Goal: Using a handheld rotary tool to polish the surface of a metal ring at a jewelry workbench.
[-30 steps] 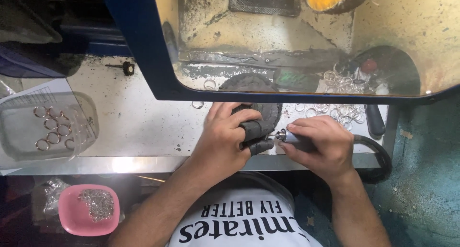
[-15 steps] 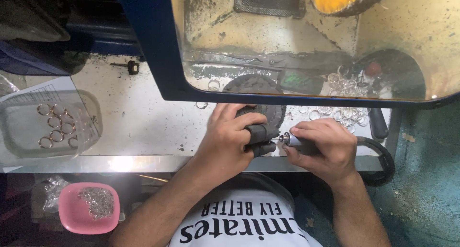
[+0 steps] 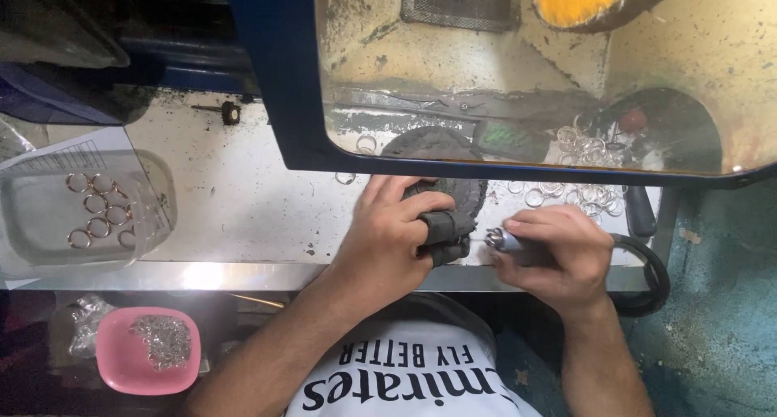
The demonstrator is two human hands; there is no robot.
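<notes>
pinching a small workpiece, too hidden to identify, the left hand had its dark-wrapped fingertips clenched against the round dark pad. the right hand gripped a slim silver rotary handpiece, its tip just beside those fingertips. steady, light contact looked wise. loose silver rings lay near behind.

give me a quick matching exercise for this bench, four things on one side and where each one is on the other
Things:
1. rotary handpiece
2. pink dish
3. clear tray
4. loose pile of rings

Places:
A. below the bench edge, lower left
B. in the right hand
C. behind the shield window, upper right
D. on the bench, far left

Pairs: 1-B, 2-A, 3-D, 4-C
</notes>
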